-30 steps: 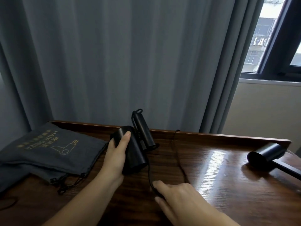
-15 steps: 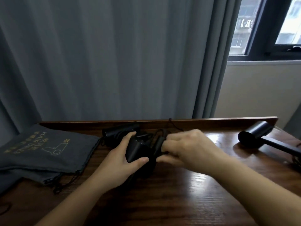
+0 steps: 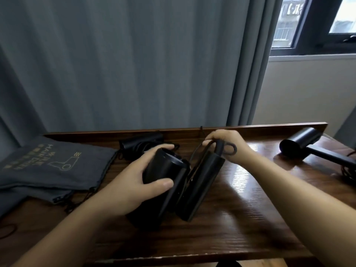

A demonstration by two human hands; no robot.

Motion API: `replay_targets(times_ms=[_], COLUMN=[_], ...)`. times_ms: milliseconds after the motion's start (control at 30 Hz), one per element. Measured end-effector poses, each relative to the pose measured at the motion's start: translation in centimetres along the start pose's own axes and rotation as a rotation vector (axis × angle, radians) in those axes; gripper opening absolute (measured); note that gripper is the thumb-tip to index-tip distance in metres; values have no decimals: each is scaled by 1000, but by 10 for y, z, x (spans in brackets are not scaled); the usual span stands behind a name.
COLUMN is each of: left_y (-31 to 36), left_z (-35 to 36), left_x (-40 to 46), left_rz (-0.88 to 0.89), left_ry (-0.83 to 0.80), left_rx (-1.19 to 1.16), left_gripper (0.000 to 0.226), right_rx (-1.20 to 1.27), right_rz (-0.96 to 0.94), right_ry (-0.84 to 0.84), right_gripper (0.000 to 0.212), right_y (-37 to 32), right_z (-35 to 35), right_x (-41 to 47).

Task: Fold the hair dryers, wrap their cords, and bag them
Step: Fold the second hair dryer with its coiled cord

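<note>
A black folded hair dryer (image 3: 200, 182) is held over the middle of the wooden table (image 3: 240, 218). My left hand (image 3: 134, 182) grips its round barrel, thumb in front and fingers over the top. My right hand (image 3: 229, 145) pinches the black cord (image 3: 198, 151) at the far end of the folded handle, beside the hanging loop. A second black dryer (image 3: 140, 144) lies behind, near the table's back rail. A third dryer (image 3: 306, 145), unfolded, lies at the right. Grey drawstring bags (image 3: 48, 164) printed "HAIR DRYER" lie at the left.
A raised wooden rail (image 3: 269, 126) runs along the table's back edge, with grey curtains (image 3: 134, 64) right behind it. A window (image 3: 317, 22) and pale wall are at the far right. A dark cord (image 3: 348, 170) coils by the right edge.
My right hand left the table surface, took hold of the cord and carried it to the far end of the folded handle. The dryer has tipped over, its handle now pointing toward me.
</note>
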State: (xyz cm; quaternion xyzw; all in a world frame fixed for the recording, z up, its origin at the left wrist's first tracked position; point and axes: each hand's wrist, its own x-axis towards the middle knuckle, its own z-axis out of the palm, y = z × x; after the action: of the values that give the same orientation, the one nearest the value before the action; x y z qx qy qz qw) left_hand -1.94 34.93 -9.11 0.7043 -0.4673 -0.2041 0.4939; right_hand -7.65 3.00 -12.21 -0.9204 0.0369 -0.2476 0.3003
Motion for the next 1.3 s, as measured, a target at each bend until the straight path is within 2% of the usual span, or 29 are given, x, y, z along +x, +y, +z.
replay_targets(times_ms=[67, 100, 167, 267, 333, 400, 533, 667, 733, 800, 867, 967, 1100, 1167, 1300], left_y=[2, 2, 6, 11, 11, 8, -1, -10, -17, -23, -29, -31, -31, -28, -18], left_z=[0, -1, -2, -5, -10, -17, -26, -24, -21, -18, -14, -8, -9, -10, -9], left_x=[2, 3, 4, 10, 15, 21, 32, 37, 36, 33, 28, 22, 17, 14, 9], left_rz=[21, 28, 18, -39, -84, -121, -128, -89, -80, -113, -135, -128, -113, -113, -105], left_ry=[50, 82, 159, 353, 475, 572, 763, 843, 815, 735, 629, 503, 305, 216, 25], left_rx=[-52, -92, -227, -487, -565, -571, -560, -290, -91, 101, 198, 273, 306, 313, 284], left_gripper=[71, 71, 70, 51, 50, 56, 48, 47, 53, 68, 78, 80, 75, 75, 73], right_rx=[40, -2, -139, -321, -385, -445, -461, -464, -472, -500, -519, -559, -634, -631, -544], right_rz=[71, 81, 27, -125, -201, -283, -333, -370, -365, -380, -392, -437, -524, -518, -431], right_ry=[-23, -54, -141, -206, -220, -184, -143, -159, -172, -158, -180, -223, -57, -11, -65], right_gripper=[25, 30, 17, 27, 34, 34, 29, 22, 21, 21, 23, 30, 37, 42, 41], right_y=[-2, -7, -13, -22, -28, -41, -69, -104, -121, -132, -142, -149, -134, -120, -92], right_z=[18, 26, 41, 55, 61, 66, 74, 75, 66, 51, 32, 5, -28, -41, -54], right_x=[-14, -20, -31, -48, -62, -76, -98, -116, -116, -112, -105, -89, -52, -34, -8])
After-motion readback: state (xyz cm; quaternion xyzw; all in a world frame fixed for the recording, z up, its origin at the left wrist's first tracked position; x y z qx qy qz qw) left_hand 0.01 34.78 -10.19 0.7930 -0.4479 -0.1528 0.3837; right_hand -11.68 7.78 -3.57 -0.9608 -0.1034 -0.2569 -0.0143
